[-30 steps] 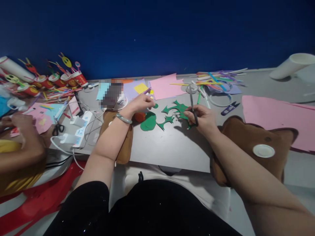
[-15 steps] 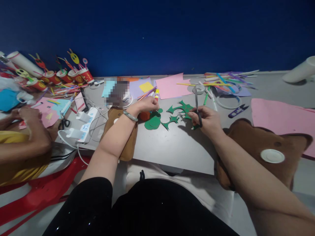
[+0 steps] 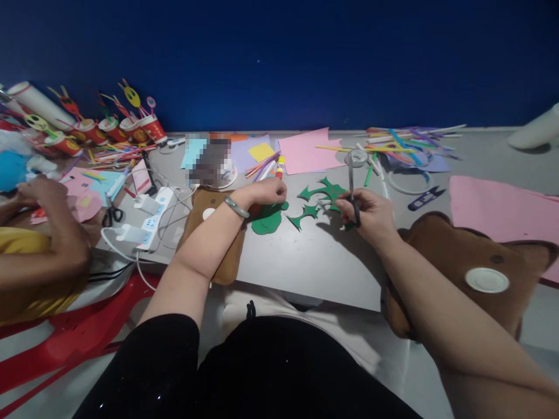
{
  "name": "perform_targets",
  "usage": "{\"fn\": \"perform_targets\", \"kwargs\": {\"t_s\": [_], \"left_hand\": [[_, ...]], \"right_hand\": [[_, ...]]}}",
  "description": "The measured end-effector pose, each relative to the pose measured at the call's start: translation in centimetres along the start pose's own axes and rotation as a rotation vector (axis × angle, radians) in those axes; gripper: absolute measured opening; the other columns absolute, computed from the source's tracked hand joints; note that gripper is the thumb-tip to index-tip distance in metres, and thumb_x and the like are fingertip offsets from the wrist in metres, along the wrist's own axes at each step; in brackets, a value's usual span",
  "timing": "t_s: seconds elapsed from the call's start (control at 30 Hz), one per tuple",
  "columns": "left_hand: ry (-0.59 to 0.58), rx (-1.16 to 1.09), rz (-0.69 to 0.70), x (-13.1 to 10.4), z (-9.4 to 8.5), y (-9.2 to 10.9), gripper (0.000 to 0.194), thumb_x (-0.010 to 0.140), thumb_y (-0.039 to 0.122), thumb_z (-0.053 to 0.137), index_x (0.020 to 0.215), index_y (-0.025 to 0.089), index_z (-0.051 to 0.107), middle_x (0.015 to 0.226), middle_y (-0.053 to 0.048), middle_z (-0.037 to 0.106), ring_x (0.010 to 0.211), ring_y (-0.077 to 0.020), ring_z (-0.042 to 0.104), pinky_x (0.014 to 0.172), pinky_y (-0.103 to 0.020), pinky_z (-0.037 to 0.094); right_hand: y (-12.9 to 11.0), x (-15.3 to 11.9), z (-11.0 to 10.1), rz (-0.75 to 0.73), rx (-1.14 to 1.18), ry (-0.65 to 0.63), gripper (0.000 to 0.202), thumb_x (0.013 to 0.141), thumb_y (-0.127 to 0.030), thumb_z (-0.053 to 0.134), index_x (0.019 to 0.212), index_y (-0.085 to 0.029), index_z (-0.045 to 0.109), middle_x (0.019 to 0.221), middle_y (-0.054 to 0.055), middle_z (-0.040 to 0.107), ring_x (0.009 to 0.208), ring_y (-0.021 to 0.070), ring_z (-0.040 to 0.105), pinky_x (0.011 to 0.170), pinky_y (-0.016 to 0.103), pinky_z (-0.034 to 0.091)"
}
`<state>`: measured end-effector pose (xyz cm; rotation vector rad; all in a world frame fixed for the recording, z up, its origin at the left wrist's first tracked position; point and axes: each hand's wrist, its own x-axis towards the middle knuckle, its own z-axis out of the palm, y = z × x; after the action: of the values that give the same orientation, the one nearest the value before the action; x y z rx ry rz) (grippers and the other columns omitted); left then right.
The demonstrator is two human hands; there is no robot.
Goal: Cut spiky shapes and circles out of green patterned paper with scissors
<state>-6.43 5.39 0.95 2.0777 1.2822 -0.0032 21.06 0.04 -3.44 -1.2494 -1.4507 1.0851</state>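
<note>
In my right hand (image 3: 371, 215) I grip a pair of scissors (image 3: 351, 177), blades pointing away toward the back of the table. Green paper scraps (image 3: 325, 189) with jagged, curved edges lie beside and partly behind those fingers. My left hand (image 3: 271, 192) hovers close above the table with its fingers curled together; whatever they hold, if anything, is hidden. Just below it lie rounded green paper cutouts (image 3: 267, 221). A glue stick (image 3: 280, 167) with a yellow cap is just beyond the left knuckles.
Brown cushion-like pieces (image 3: 454, 256) flank me. Behind are pink paper (image 3: 305, 151), a tape roll (image 3: 357, 157), colourful strips (image 3: 406, 142) and thread snips (image 3: 425, 198). On the left are a power strip (image 3: 155, 221) with cables, decorated cups (image 3: 152, 129) and another person's arm (image 3: 56, 233).
My left hand has shifted slightly right and nearer, now covering the orange piece that showed beside it. My right hand keeps its hold on the scissors. The view has shifted a little.
</note>
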Motion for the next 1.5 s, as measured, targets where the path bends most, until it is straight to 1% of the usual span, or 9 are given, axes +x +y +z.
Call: {"fn": "perform_targets", "kwargs": {"t_s": [0.17,0.4,0.63,0.8,0.97,1.13,1.3,1.43,1.5], "left_hand": [[-0.093,-0.007,-0.106,-0.9,-1.3,0.4,0.025,0.076,0.002,0.064,0.057,0.017,0.056,0.059,0.003,0.051,0.059,-0.0114,0.043,0.064,-0.03,0.033],[0.058,0.116,-0.219,-1.0,-1.1,0.5,0.015,0.071,0.008,0.07,0.062,0.018,0.064,0.06,0.0,0.058,0.071,-0.017,0.057,0.071,-0.03,0.041],[0.085,0.267,-0.233,-1.1,-0.8,0.8,0.008,0.071,0.011,0.079,0.075,0.015,0.073,0.08,-0.008,0.073,0.089,-0.0236,0.069,0.082,-0.031,0.049],[0.079,0.351,-0.255,-1.3,-0.7,1.3,0.017,0.078,0.015,0.079,0.095,0.013,0.079,0.099,-0.013,0.078,0.099,-0.0262,0.072,0.085,-0.031,0.05],[0.145,0.315,-0.261,-1.0,-0.5,1.1,0.025,0.077,0.003,0.071,0.1,0.012,0.078,0.114,-0.017,0.078,0.108,-0.028,0.072,0.088,-0.032,0.051],[0.286,0.221,-0.239,-0.9,-0.5,0.3,0.019,0.082,0.005,0.065,0.093,0.016,0.076,0.106,-0.014,0.078,0.102,-0.0252,0.071,0.087,-0.034,0.05],[0.203,0.184,-0.223,-0.6,-0.4,-0.4,0.015,0.074,0.014,0.082,0.086,0.015,0.074,0.097,-0.01,0.076,0.091,-0.022,0.067,0.081,-0.033,0.046],[0.261,0.2,-0.222,-0.6,-0.5,-0.1,0.01,0.079,0.011,0.074,0.088,0.015,0.077,0.092,-0.008,0.076,0.084,-0.0188,0.065,0.076,-0.031,0.043],[0.216,0.192,-0.194,-0.7,-0.6,0.2,0.008,0.081,0.013,0.074,0.087,0.014,0.079,0.087,-0.008,0.075,0.08,-0.0184,0.064,0.073,-0.031,0.041]], "right_hand": [[0.1,0.1,-0.1,0.015,-0.007,0.02,0.061,0.061,-0.072,0.094,0.084,-0.022,0.068,0.046,-0.004,0.059,0.041,0.0126,0.05,0.042,0.026,0.041],[-0.4,0.0,-0.1,0.019,0.006,0.025,0.058,0.061,-0.068,0.097,0.083,-0.023,0.069,0.047,-0.002,0.059,0.043,0.0147,0.051,0.043,0.028,0.039],[-0.6,-0.1,0.0,0.042,0.033,0.045,0.062,0.054,-0.07,0.099,0.081,-0.024,0.069,0.048,-0.003,0.059,0.043,0.0149,0.051,0.043,0.029,0.039],[-0.5,0.0,0.0,0.029,0.034,0.077,0.059,0.056,-0.068,0.098,0.082,-0.024,0.068,0.048,-0.003,0.06,0.043,0.0143,0.052,0.044,0.029,0.04],[-0.5,0.0,-0.1,-0.02,0.017,0.132,0.055,0.063,-0.065,0.096,0.083,-0.022,0.068,0.049,-0.003,0.06,0.043,0.0133,0.052,0.044,0.027,0.039],[-0.5,-0.1,-0.3,-0.007,0.025,0.144,0.052,0.063,-0.061,0.097,0.083,-0.022,0.068,0.05,-0.004,0.06,0.043,0.0124,0.053,0.044,0.026,0.041],[-0.6,-0.3,-0.2,-0.029,0.008,0.139,0.052,0.065,-0.062,0.097,0.084,-0.022,0.069,0.051,-0.003,0.061,0.044,0.0123,0.055,0.045,0.025,0.042],[-0.7,-0.2,-0.1,-0.029,0.013,0.131,0.056,0.063,-0.066,0.097,0.083,-0.022,0.069,0.05,-0.004,0.061,0.043,0.0121,0.054,0.044,0.025,0.042],[-0.7,-0.2,-0.1,-0.023,0.025,0.13,0.057,0.061,-0.067,0.097,0.083,-0.022,0.069,0.049,-0.004,0.06,0.043,0.0121,0.053,0.043,0.025,0.041]]}}
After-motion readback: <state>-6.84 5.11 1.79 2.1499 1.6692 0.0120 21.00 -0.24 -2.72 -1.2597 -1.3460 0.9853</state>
